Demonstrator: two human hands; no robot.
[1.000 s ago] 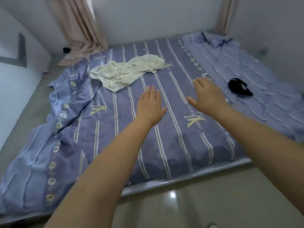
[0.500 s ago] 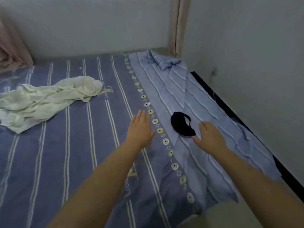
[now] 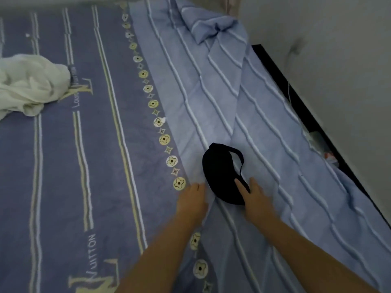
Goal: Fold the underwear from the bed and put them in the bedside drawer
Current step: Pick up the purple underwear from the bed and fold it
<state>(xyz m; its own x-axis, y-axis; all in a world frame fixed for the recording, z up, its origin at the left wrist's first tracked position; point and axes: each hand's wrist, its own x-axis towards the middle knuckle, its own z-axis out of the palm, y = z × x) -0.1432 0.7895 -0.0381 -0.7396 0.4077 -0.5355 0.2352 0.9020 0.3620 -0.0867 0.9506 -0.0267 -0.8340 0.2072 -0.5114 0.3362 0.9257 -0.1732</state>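
Note:
A black piece of underwear lies crumpled on the light blue striped part of the bed cover. My right hand rests on its near right edge, with the thumb and forefinger spread over the black cloth. My left hand lies flat on the sheet just to the left of the underwear, fingers together and holding nothing. Whether the right hand has a grip on the cloth cannot be made out. No drawer is in view.
A crumpled white cloth lies on the darker blue cover at the far left. A dark gap runs between the bed's right edge and the white wall.
Both hands have moved forward and right across the bed to the black underwear. The view has closed in on it, and the right hand now touches it.

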